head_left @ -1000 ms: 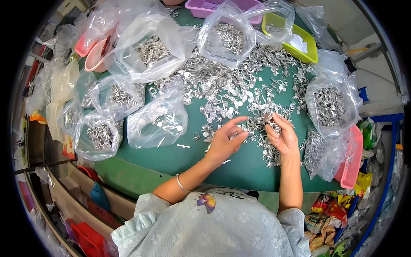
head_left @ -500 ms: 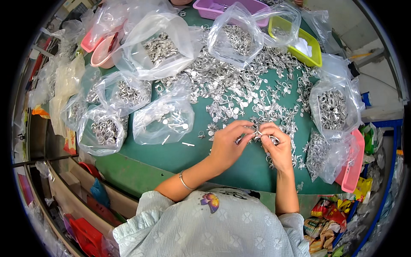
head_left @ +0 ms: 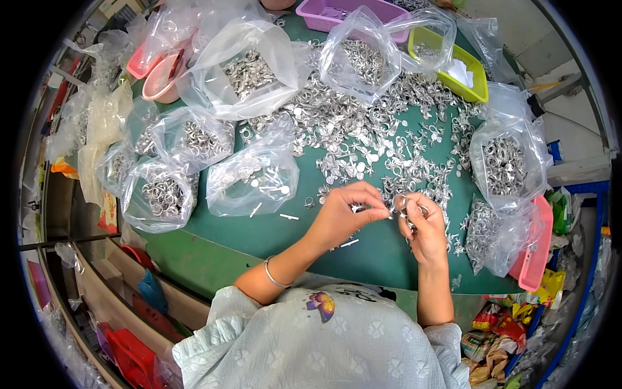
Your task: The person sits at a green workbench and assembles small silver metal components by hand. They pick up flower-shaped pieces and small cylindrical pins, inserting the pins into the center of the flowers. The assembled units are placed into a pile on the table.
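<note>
Light is bright and even, with soft short shadows under the left hand [head_left: 343,217] and right hand [head_left: 424,227]. Plastic bags [head_left: 253,178] beyond them show white glare. Edges bend strongly and go black.

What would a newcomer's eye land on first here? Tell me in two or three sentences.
First, the spread of small silvery metal parts heaped loose over the middle of the green table. Around it stands a ring of clear plastic bags stuffed with the same parts, left, top and right. At the near edge, the left hand and right hand meet, pinching small parts between the fingertips.
</note>
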